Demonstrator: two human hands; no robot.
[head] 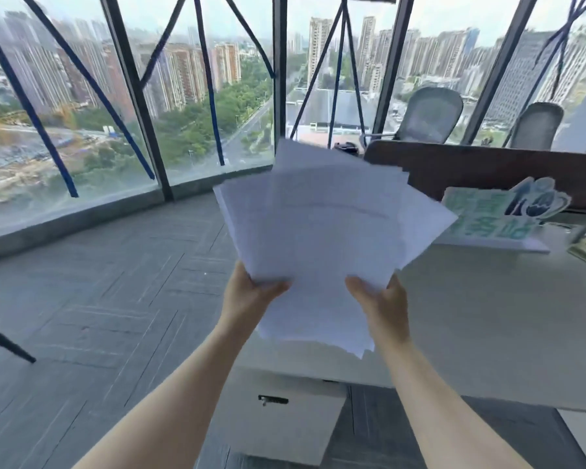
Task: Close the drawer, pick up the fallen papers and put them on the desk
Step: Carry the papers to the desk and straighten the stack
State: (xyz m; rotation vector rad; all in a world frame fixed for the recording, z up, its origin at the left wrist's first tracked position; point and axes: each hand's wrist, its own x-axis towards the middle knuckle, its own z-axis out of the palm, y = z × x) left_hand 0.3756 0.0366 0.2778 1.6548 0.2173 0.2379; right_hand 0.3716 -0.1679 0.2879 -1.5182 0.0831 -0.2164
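A loose, fanned stack of white papers (329,228) is held up in front of me, over the left end of the white desk (487,319). My left hand (247,299) grips the stack's lower left edge. My right hand (379,302) grips its lower right edge. Below the papers stands a white drawer cabinet (285,421) with a small dark lock on its front; its drawer looks shut.
A green and white sign (494,214) stands on the desk at the right, before a dark brown partition (487,170). Two grey mesh chairs (430,116) are behind it. Floor-to-ceiling windows run along the left and back. A dark rod (7,343) juts in at the left.
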